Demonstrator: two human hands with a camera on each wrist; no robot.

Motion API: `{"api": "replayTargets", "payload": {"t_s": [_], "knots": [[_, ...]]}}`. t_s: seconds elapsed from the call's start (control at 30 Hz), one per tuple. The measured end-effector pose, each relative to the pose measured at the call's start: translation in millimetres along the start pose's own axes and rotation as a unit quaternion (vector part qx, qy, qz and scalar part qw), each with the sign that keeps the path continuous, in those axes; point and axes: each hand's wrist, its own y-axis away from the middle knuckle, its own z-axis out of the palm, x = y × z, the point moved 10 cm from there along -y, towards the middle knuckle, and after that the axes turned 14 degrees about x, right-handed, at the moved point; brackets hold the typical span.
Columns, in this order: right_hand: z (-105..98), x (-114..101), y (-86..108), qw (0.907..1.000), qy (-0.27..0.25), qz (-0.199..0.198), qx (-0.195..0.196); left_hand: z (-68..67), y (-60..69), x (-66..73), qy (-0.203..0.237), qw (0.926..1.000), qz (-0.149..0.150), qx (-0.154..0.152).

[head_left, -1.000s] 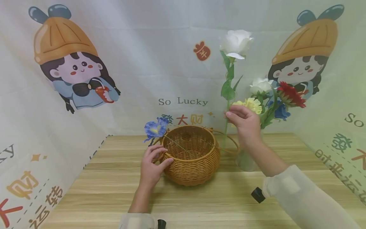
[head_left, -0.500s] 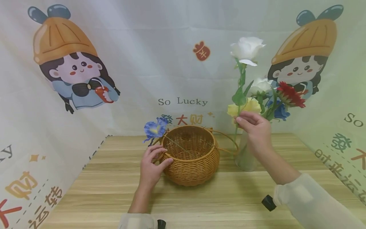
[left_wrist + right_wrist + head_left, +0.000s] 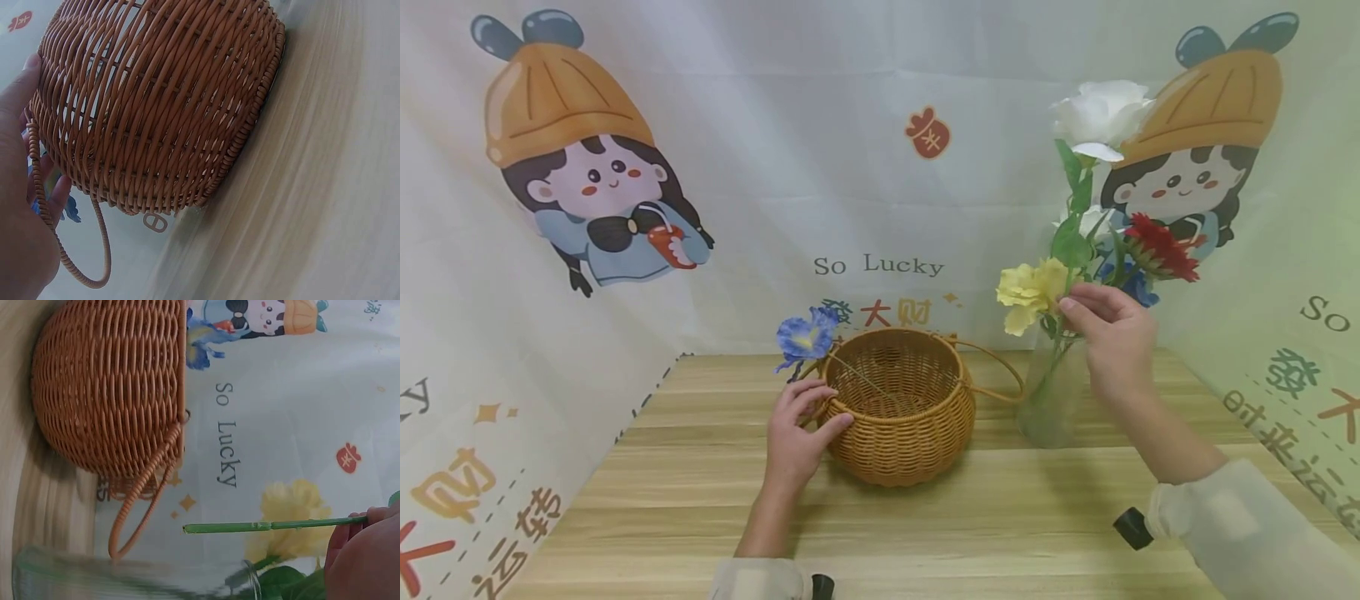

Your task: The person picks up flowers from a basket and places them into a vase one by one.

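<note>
My right hand [image 3: 1120, 342] pinches the green stem [image 3: 294, 523] of a white rose [image 3: 1101, 112], held upright. The stem's bare lower end shows in the right wrist view, outside the clear vase [image 3: 1045, 408] and near its mouth. My left hand [image 3: 801, 433] grips the left rim of a brown wicker basket [image 3: 902, 442], thumb on the near side, fingers by the handle [image 3: 100, 250]. A blue iris-like flower [image 3: 807, 337] leans over that rim, its thin stem lying inside the basket.
In the vase stand a yellow flower [image 3: 1033, 292], a red flower [image 3: 1161, 248], another white flower and a blue one, partly hidden. The basket's right handle [image 3: 1000, 375] hangs outward, close to the vase. A printed cloth [image 3: 760, 167] hangs behind the wooden table [image 3: 685, 492].
My right hand has moved to the right with the white rose, from between basket and vase to the vase's flowers. My left hand and the basket have stayed in place.
</note>
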Motion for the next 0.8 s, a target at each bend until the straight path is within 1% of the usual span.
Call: {"api": "replayTargets", "payload": {"t_s": [0.17, 0.4, 0.53, 0.7, 0.8], "knots": [[-6.0, -7.8, -13.8, 0.9994, 0.003, -0.022, 0.025, -0.2, 0.0, -0.5, -0.003, 1.0000, -0.002, 0.000], [-7.3, -13.3, -26.9, 0.9976, 0.039, -0.033, 0.047, -0.5, 0.0, -0.6, -0.008, 1.0000, -0.001, 0.001], [-5.1, -16.4, -33.6, 0.9976, 0.021, -0.037, 0.055, -0.4, 0.0, 0.0, -0.006, 1.0000, 0.004, 0.002], [-2.0, -24.9, -39.9, 0.9963, 0.015, -0.051, 0.067, -0.1, -0.1, 0.0, -0.004, 1.0000, 0.007, 0.002], [0.1, -30.7, -42.4, 0.9960, -0.012, -0.053, 0.071, -0.1, 0.1, 0.0, -0.007, 1.0000, 0.006, 0.002]]}}
